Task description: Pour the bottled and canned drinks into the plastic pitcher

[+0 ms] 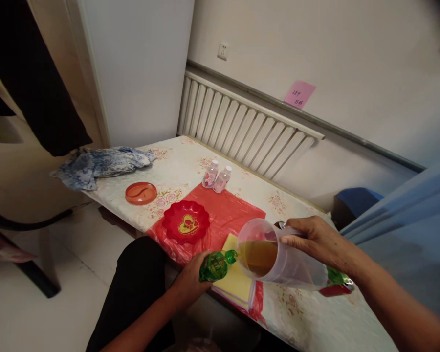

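My left hand [190, 283] is wrapped round a green plastic bottle [213, 267], its neck pointing right. A clear plastic pitcher [302, 266], tipped far over toward the left, is held by its handle in my right hand [315, 239]. Brown liquid [258, 256] lies inside against the pitcher's lower wall and reaches the rim. That rim is right at the bottle's mouth; whether they touch, or liquid is flowing, I cannot make out. Beneath both lie a yellow pad [238, 286] and a red plastic sheet [231, 210].
On the flowered table cover [183, 151] are a red scalloped plate [168, 227], two small pink-labelled bottles [221, 181], an orange round dish [141, 194] and a blue-white cloth [110, 164]. A red can [335, 290] shows behind the pitcher. A radiator [238, 120] lines the wall.
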